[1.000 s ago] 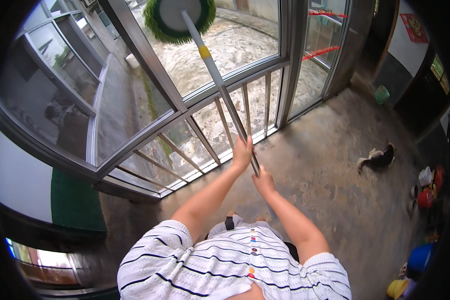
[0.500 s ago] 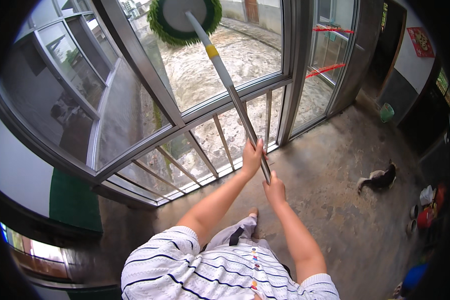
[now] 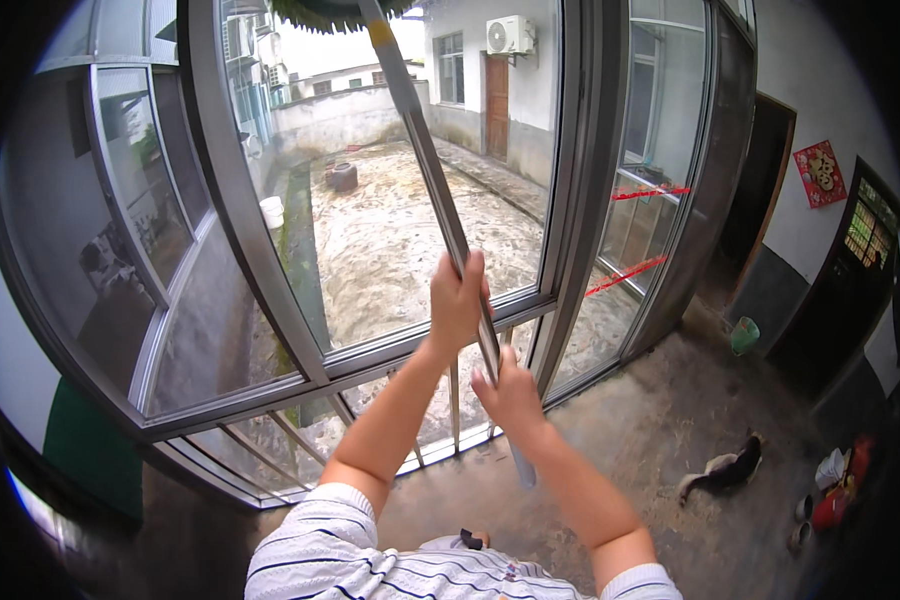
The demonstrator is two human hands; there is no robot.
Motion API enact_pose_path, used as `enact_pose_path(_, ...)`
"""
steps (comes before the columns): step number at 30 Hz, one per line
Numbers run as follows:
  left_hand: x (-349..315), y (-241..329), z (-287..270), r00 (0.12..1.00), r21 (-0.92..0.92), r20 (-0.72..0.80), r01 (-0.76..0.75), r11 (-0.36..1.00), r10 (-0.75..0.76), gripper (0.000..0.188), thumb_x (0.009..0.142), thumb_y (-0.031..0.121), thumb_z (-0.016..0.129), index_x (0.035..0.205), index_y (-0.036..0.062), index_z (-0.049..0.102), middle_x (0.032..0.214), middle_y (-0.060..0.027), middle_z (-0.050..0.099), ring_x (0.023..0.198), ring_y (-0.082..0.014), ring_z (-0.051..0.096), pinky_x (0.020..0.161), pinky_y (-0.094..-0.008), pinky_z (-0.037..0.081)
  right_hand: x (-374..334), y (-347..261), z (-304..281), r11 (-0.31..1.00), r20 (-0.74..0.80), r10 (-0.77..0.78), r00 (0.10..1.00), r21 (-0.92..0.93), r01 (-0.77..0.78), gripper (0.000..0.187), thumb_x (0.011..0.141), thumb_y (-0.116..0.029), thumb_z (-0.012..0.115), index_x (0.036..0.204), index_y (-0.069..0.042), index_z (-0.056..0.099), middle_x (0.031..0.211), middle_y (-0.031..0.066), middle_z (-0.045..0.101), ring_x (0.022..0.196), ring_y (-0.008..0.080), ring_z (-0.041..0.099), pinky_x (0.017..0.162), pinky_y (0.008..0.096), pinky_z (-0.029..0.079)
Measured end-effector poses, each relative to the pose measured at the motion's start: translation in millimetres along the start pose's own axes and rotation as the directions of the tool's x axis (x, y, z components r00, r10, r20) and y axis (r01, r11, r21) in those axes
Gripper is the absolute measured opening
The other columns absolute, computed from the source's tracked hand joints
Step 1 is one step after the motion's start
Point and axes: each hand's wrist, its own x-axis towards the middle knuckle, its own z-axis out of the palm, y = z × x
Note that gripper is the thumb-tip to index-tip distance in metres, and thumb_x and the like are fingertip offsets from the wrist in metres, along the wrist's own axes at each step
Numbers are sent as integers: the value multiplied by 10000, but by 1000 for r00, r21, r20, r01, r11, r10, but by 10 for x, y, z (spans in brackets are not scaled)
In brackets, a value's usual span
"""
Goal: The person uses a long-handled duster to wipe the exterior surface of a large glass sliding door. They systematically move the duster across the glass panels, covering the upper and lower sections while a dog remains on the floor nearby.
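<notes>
A long-handled mop [image 3: 432, 165] rises in front of me, its metal pole slanting up and to the left. Its green fringed head [image 3: 330, 12] is at the top edge, mostly cut off, against the upper part of the window [image 3: 370, 200]. My left hand [image 3: 458, 300] is wrapped round the pole at about the middle of the view. Lower down and to the right, my right hand [image 3: 511, 395] grips the same pole. The grey lower end [image 3: 523, 465] of the handle sticks out below my right hand, partly behind my wrist.
Metal window frames [image 3: 320, 372] and low bars [image 3: 456, 400] stand close ahead. On the floor to the right lies a black and white animal [image 3: 725, 470]. A green bucket [image 3: 743, 335] stands by the doorway, and red items [image 3: 832, 508] sit at the far right.
My view has tilted up, showing more of the yard. Both hands have raised the mop, so its head has gone mostly out of view at the top.
</notes>
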Motion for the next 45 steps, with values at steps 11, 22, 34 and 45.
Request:
enact_pose_path(11,1346,984,670,987,151,126,-121,981,102,324,918,312,526,914,-6,462,573,-76,506,394,-175,512,376,-305,449,1305,-401,-878,514,404,-69,912,798,-314,500,935,-565,430,826,-78,457,493,0,405,346,77,362,318,224,282)
enact_pose_path(22,980,-359,1038,983,635,158,-30,772,-92,414,916,400,469,965,-10,505,623,-132,630,617,-307,656,649,-411,508,906,814,-356,436,343,166,925,815,-381,555,915,-610,420,751,-81,385,464,-3,359,322,108,342,316,270,297)
enact_pose_path(34,61,-887,1019,997,608,-68,69,791,-34,377,945,385,480,890,11,480,566,-100,593,490,-247,620,506,-366,485,208,1597,-260,655,357,137,924,667,-355,586,884,-648,435,721,-88,383,449,-7,365,320,102,377,308,261,279)
enact_pose_path(45,-168,-984,1505,977,593,-106,212,777,-186,383,944,365,465,971,-16,452,565,-100,579,452,-225,606,457,-345,480,-79,1755,-635,684,343,223,912,612,-397,616,871,-667,436,694,-80,379,465,-14,368,334,101,376,319,257,279)
